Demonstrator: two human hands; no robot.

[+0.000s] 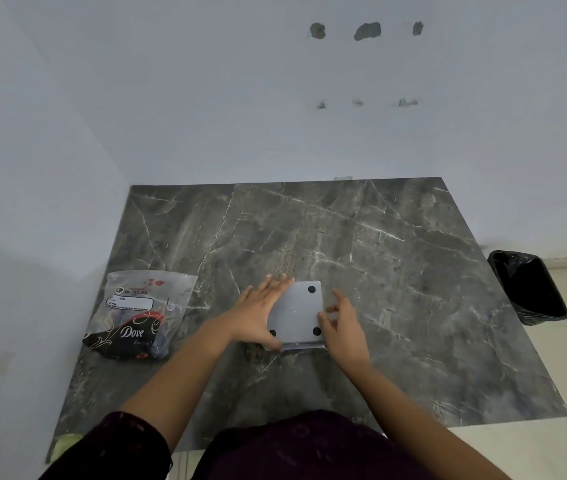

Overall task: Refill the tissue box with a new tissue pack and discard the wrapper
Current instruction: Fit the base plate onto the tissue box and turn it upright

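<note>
Both hands rest on the box (297, 311), lying underside up on the worktop (396, 271). Left hand (261, 311) lies flat and released; right hand (342, 322) pinches its right edge. Pack (136, 315) lies left.

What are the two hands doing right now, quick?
Left hand: open, palm flat on the upturned grey tissue box, thumb at its near edge.
Right hand: fingers curled at the box's right edge; whether it grips it cannot be told.

Grey box (297, 311), blk dots; veined grey tabletop (379, 271)
</note>
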